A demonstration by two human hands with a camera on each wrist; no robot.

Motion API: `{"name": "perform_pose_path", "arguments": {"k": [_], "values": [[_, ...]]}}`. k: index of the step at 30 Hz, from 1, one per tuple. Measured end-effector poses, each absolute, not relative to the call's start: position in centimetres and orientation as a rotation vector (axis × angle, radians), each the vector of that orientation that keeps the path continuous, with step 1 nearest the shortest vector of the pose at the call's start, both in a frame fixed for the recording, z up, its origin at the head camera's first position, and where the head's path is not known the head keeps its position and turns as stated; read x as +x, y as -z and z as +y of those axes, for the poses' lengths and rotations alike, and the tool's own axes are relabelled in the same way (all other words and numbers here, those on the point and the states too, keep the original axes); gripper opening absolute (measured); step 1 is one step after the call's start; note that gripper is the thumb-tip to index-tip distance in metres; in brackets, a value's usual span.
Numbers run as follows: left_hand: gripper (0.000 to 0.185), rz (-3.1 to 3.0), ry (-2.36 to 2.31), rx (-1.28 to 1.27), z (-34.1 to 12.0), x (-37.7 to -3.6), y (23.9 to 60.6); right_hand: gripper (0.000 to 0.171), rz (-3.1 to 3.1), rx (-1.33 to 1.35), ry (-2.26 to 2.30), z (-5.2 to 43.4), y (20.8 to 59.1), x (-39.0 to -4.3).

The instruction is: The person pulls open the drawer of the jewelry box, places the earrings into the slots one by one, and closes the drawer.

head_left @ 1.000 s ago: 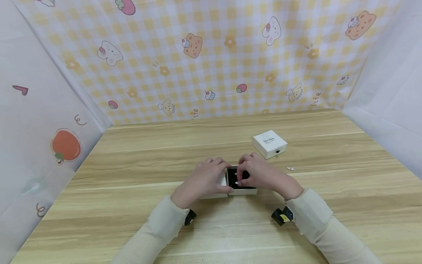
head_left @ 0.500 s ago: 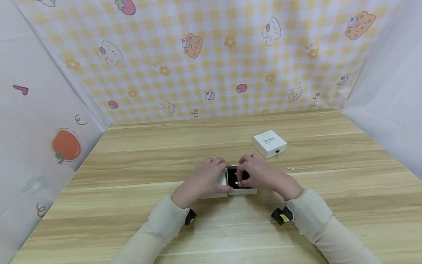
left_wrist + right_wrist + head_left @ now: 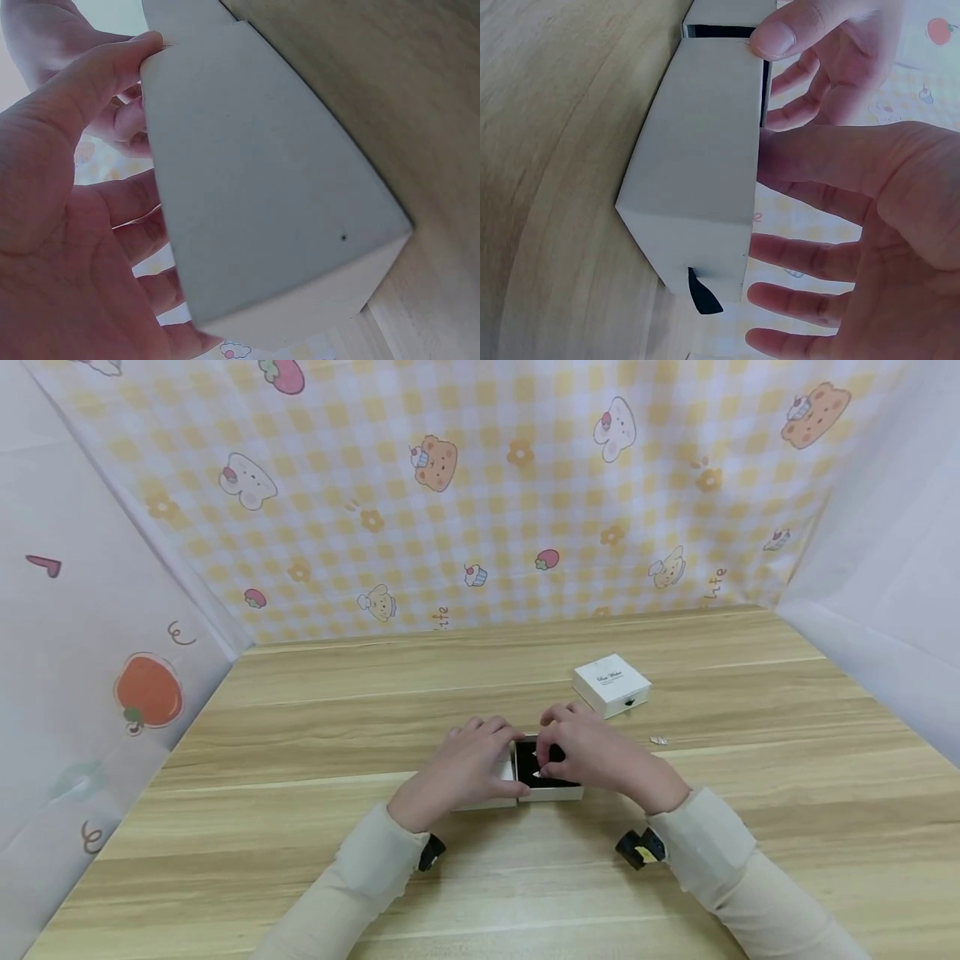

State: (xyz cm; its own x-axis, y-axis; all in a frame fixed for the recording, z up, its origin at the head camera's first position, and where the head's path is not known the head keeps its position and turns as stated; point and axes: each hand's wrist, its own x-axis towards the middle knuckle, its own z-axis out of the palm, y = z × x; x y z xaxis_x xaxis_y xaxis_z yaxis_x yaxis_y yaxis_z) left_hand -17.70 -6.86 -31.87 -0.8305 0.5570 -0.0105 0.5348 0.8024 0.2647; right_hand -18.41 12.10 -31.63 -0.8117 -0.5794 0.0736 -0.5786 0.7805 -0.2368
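Observation:
A white jewellery box sits before me, its drawer (image 3: 551, 794) pulled out to the right of its outer sleeve (image 3: 255, 172). Black padding (image 3: 529, 763) lines the drawer, and two tiny pale pieces show on it. My left hand (image 3: 468, 767) grips the box across the join, thumb at the near edge and fingers at the far side. With thumb and index finger dipped into the drawer, my right hand (image 3: 592, 750) pinches at a small silvery piece (image 3: 537, 774), mostly hidden by the fingertips. A black pull tab (image 3: 703, 292) hangs from the drawer's end in the right wrist view.
Behind my right hand stands a second white box (image 3: 612, 685), closed, with dark lettering on its lid. Some small silvery pieces (image 3: 658, 740) lie on the wooden table (image 3: 300, 718) to the right. A yellow checked cloth (image 3: 487, 510) hangs along the back.
Both hands keep their places at the box. The right fingertips shift only slightly over the padding; the glint beside them is less visible now.

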Motion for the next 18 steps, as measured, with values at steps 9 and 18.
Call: {"name": "perform_pose_path", "arguments": {"k": [9, 18], "values": [[0.063, 2.899, -0.373, 0.878, -6.88, -17.73, 31.94, 0.012, 2.972, -0.963, 0.360, 11.92, 31.80, -18.30], [0.063, 2.899, -0.359, 0.867, -6.84, -17.72, 31.94, 0.011, 2.959, -0.955, 0.421, 12.20, 31.50, -18.37]]}}
